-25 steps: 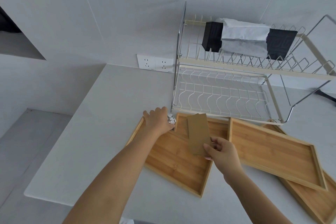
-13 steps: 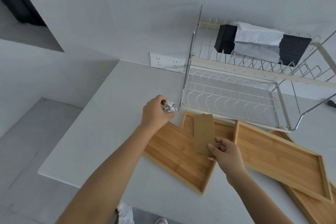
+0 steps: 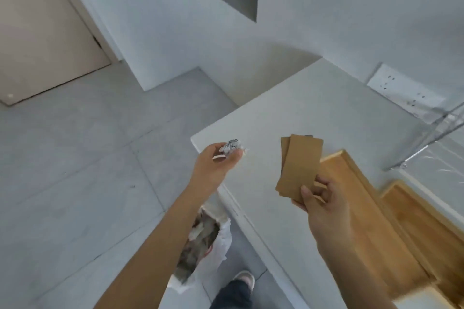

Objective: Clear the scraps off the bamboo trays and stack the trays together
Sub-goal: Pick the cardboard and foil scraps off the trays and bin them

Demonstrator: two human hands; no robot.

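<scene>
My left hand [image 3: 217, 163] is shut on a crumpled foil ball [image 3: 232, 147], held over the left edge of the white counter [image 3: 313, 113]. My right hand [image 3: 320, 204] grips brown cardboard pieces [image 3: 298, 165], lifted above the counter. Bamboo trays [image 3: 371, 228] lie at the right, one overlapping another [image 3: 424, 218]; my right arm hides part of the nearer one. Below my left forearm, on the floor, stands a bin lined with a white bag [image 3: 203, 241] holding scraps.
A wall socket [image 3: 404, 93] sits on the back wall. The chrome leg of a dish rack [image 3: 431, 138] shows at the far right. Grey floor tiles [image 3: 75, 170] spread left of the counter, a door [image 3: 37, 27] beyond. My shoe [image 3: 244, 278] is beside the bin.
My view has swung left and down toward the floor and bin. Both hands have lifted off the trays and moved left, the left with the foil ball, the right with the cardboard.
</scene>
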